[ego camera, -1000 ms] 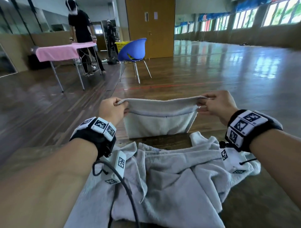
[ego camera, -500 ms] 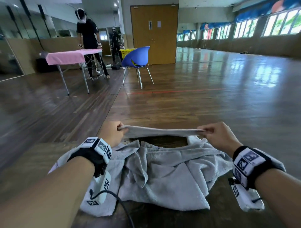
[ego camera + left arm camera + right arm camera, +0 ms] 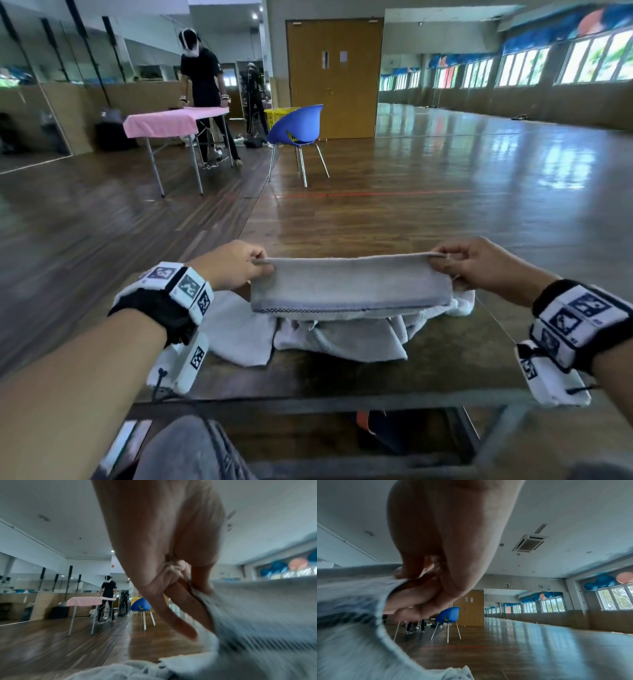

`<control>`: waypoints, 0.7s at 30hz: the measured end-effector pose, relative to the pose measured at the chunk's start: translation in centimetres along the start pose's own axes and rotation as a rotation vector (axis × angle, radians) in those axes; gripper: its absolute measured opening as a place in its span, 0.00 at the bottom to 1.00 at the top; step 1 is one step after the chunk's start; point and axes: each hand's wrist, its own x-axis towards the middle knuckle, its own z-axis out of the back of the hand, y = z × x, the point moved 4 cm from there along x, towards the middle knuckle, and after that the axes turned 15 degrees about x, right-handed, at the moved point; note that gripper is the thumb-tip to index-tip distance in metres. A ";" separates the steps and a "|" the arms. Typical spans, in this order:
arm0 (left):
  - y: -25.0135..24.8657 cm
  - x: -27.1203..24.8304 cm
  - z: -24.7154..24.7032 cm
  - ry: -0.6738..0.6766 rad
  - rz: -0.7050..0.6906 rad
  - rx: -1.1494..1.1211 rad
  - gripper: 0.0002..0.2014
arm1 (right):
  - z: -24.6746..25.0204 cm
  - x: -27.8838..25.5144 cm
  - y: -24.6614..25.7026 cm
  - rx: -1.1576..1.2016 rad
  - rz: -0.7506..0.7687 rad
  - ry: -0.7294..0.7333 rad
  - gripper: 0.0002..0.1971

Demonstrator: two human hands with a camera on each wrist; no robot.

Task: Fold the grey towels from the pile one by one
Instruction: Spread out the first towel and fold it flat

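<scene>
Pinching opposite top corners, the left hand (image 3: 236, 264) and right hand (image 3: 479, 264) are stretching a folded towel (image 3: 349, 284) above the pile (image 3: 342, 335) on the bench (image 3: 445, 370); a blue chair (image 3: 296, 126) is standing beyond. From the left wrist, fingers (image 3: 180, 601) are clamping blurred cloth, hiding the bench. From the right wrist, the thumb (image 3: 404, 572) is pressing the hem.

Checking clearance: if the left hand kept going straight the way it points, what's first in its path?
Likely nothing near: the left hand, pinching the towel, points past the table edge over open floor; the blue chair stands far ahead, depth unclear.
</scene>
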 end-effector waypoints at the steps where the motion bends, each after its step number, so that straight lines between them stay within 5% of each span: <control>1: -0.1 -1.1 -0.2 0.080 -0.002 -0.049 0.12 | 0.1 -1.0 0.1 0.017 -0.040 0.064 0.06; 5: -1.0 -5.2 -0.7 0.278 -0.084 -0.032 0.09 | 0.5 -4.5 -0.3 0.072 -0.184 0.288 0.11; 9: -1.1 -5.7 -1.0 0.296 -0.110 0.093 0.17 | 0.6 -5.8 -1.4 0.054 -0.281 0.378 0.12; 14: 0.1 -2.3 -3.1 0.264 0.017 -0.117 0.08 | 0.3 -3.8 -3.1 0.037 -0.226 0.180 0.07; 21: 2.2 7.3 -5.1 -0.110 0.150 -0.099 0.05 | 0.1 6.0 -6.7 -0.147 -0.108 -0.178 0.10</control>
